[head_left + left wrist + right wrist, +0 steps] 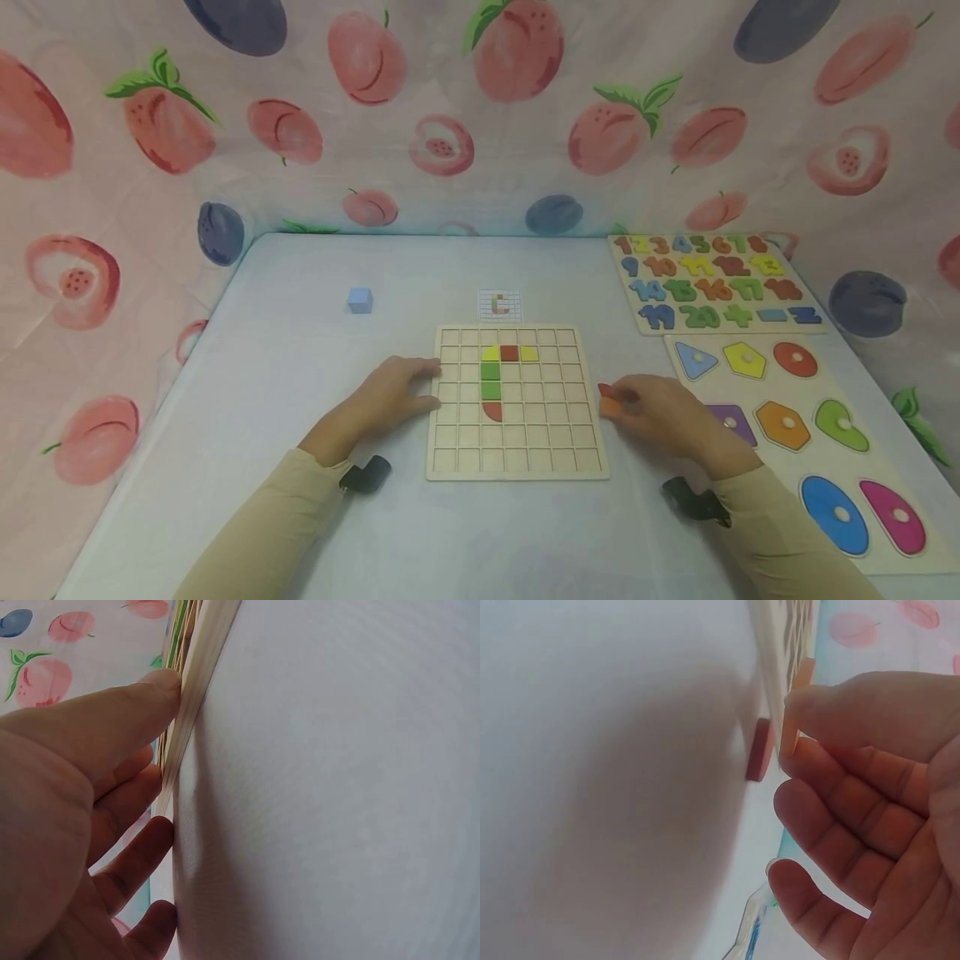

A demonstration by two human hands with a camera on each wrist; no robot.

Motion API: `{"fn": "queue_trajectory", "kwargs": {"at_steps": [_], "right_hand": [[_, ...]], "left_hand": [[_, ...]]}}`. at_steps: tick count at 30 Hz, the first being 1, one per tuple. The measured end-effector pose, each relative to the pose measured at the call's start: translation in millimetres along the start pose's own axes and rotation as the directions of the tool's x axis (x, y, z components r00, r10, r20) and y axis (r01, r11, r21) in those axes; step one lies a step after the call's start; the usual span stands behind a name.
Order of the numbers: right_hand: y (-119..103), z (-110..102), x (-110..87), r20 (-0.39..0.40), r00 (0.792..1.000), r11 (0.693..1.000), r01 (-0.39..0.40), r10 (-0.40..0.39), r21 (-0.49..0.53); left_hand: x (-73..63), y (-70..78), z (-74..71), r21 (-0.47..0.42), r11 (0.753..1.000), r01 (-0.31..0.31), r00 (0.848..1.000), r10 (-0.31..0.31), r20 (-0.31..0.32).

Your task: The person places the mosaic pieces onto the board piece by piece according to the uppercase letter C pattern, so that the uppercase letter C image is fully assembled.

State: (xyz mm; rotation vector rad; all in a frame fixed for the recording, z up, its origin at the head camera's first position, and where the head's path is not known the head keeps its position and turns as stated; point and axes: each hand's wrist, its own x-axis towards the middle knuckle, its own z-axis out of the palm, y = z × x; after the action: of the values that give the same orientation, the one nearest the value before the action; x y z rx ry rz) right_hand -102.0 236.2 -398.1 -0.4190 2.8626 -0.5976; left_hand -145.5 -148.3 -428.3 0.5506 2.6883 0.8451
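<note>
My right hand (663, 412) pinches an orange tile (789, 731) between thumb and forefinger, just right of the wooden grid board (517, 454). Under it, a red tile (760, 750) lies on the white table by the board's right edge. At the board's left edge, my left hand (386, 398) touches the side with thumb and fingertips, fingers loosely extended. On the grid, a yellow tile with a rounded corner (491, 354), a red square (509, 353) and another yellow tile (528, 354) form a row. Two green tiles (491, 380) run down from its left end to a rounded red tile (492, 411).
A small pattern card (483, 315) lies behind the board, and a blue cube (360, 301) sits at the back left. To the right are a number puzzle (630, 312) and a shape puzzle (757, 500), partly under my right forearm. A fruit-print cloth (510, 150) hangs behind.
</note>
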Motion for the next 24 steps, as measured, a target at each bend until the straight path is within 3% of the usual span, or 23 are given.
{"fn": "queue_trajectory", "kwargs": {"at_steps": [7, 16, 24], "right_hand": [[-15.6, -2.7, 4.8, 0.026, 1.000, 1.000, -0.007, 0.007, 0.025], [-35.3, 2.1, 17.9, 0.039, 0.996, 0.997, 0.080, -0.081, 0.014], [-53.7, 8.1, 31.5, 0.080, 0.994, 0.997, 0.082, -0.081, -0.013]], "left_hand": [[0.1, 2.1, -0.9, 0.004, 1.000, 0.011, 1.000, -0.011, 0.002], [0.3, 2.2, -1.8, 0.016, 1.000, 0.023, 1.000, -0.023, 0.005], [0.6, 0.1, 0.0, 0.007, 1.000, 0.010, 1.000, -0.010, 0.002]]}}
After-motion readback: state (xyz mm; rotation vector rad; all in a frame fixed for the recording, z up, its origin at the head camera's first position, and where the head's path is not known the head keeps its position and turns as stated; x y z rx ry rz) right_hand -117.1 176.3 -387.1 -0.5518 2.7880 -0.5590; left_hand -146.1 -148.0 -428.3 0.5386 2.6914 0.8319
